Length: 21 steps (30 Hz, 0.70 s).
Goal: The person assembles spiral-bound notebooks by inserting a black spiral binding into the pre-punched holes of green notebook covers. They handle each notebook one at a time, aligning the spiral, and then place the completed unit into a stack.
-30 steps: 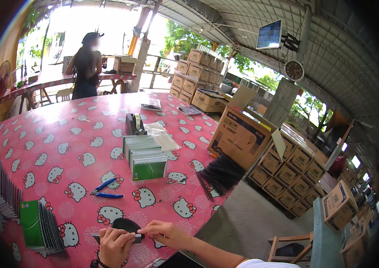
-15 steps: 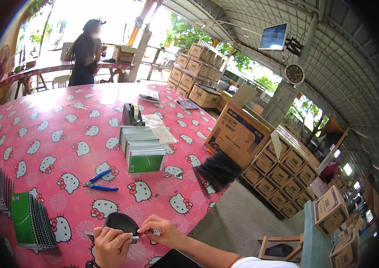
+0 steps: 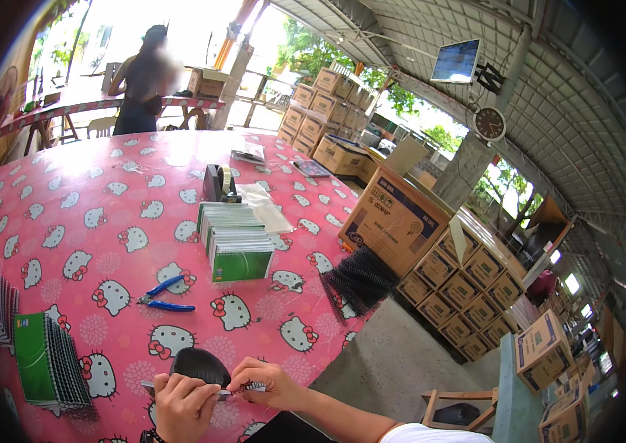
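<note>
My left hand (image 3: 184,404) is closed on a small notebook (image 3: 222,396), of which only pale edges show past the fingers. At its edge, my right hand (image 3: 272,385) pinches a dark spiral binding coil (image 3: 255,387). Just behind the hands sits a rounded black object (image 3: 201,365) whose kind I cannot make out. Blue-handled cutting pliers (image 3: 167,295) lie spread on the table farther off. To the left stands a row of green-covered spiral notebooks (image 3: 38,362). A second row of green notebooks (image 3: 243,266) is beyond the pliers.
The table has a pink cartoon-cat cover (image 3: 106,244). Loose black coils (image 3: 358,284) lie at its right edge, near a large carton (image 3: 394,221). A tape dispenser (image 3: 218,183) and clear plastic bags (image 3: 265,207) are farther back. Another person (image 3: 139,88) stands beyond the table.
My right hand has shifted slightly at the notebook's edge, and more of the coil shows beside its fingers. My left hand keeps its hold. The distant person has turned slightly.
</note>
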Tool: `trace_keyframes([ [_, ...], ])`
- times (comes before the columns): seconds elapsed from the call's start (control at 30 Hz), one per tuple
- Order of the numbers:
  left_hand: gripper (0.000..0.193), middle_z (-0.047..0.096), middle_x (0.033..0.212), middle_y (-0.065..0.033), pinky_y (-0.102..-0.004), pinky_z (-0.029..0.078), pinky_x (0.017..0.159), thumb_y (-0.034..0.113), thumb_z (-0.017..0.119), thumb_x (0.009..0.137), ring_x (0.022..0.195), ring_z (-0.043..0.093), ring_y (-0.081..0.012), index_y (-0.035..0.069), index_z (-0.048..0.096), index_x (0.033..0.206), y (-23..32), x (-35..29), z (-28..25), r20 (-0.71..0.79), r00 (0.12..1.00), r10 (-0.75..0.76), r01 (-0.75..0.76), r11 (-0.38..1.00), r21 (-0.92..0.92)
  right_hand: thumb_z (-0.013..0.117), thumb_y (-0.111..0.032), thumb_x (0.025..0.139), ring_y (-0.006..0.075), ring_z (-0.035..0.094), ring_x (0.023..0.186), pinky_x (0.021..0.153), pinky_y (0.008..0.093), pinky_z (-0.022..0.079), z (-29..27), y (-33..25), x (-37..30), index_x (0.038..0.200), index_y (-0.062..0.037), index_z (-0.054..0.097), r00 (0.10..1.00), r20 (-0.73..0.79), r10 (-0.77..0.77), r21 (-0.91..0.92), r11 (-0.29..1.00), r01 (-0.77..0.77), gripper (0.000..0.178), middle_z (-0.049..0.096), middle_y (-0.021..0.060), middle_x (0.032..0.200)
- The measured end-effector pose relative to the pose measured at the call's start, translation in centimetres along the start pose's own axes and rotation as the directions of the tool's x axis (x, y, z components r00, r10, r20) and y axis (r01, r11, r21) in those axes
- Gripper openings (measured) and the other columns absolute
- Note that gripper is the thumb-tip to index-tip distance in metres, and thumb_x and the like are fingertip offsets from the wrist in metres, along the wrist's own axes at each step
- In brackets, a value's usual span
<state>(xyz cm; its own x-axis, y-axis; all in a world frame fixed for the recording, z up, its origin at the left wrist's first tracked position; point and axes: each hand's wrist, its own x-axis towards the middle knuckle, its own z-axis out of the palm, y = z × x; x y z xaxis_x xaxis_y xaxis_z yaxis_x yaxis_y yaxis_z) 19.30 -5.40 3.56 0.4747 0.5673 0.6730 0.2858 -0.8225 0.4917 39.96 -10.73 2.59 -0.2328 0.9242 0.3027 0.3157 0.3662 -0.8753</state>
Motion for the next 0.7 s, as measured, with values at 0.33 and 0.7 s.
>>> trace_keyframes([
  [0.33, 0.027, 0.057, 0.079, 0.0010, -0.0349, 0.035, 0.073, 0.012, 0.075, 0.060, 0.075, 0.054, -0.0202, 0.014, 0.066, 0.086, 0.4, 0.2, -0.2, 0.014, 1.000, 0.000, -0.001, 0.998, 0.066, 0.060, -0.014, 0.091, 0.0163, 0.059, 0.085, 0.077, 0.0300, 0.047, 0.1, -1.2, -0.1, 0.132, -0.0071, 0.046, 0.986, 0.102, 0.135, -0.085, 0.988, -0.126, 0.044, 0.059, 0.0070, 0.092],
  [0.7, 0.028, 0.058, 0.083, 0.0019, -0.0360, 0.034, 0.074, 0.028, 0.076, 0.062, 0.076, 0.054, -0.0189, 0.015, 0.064, 0.085, 0.4, -0.7, 0.1, 0.149, 0.988, 0.043, -0.058, 0.994, 0.096, 0.066, -0.016, 0.085, 0.0260, 0.059, 0.098, 0.084, 0.0365, 0.047, -2.6, 2.3, 3.2, 0.120, -0.0074, 0.057, 0.990, 0.038, -0.134, -0.324, 0.936, 0.139, 0.037, 0.062, 0.0134, 0.108],
])
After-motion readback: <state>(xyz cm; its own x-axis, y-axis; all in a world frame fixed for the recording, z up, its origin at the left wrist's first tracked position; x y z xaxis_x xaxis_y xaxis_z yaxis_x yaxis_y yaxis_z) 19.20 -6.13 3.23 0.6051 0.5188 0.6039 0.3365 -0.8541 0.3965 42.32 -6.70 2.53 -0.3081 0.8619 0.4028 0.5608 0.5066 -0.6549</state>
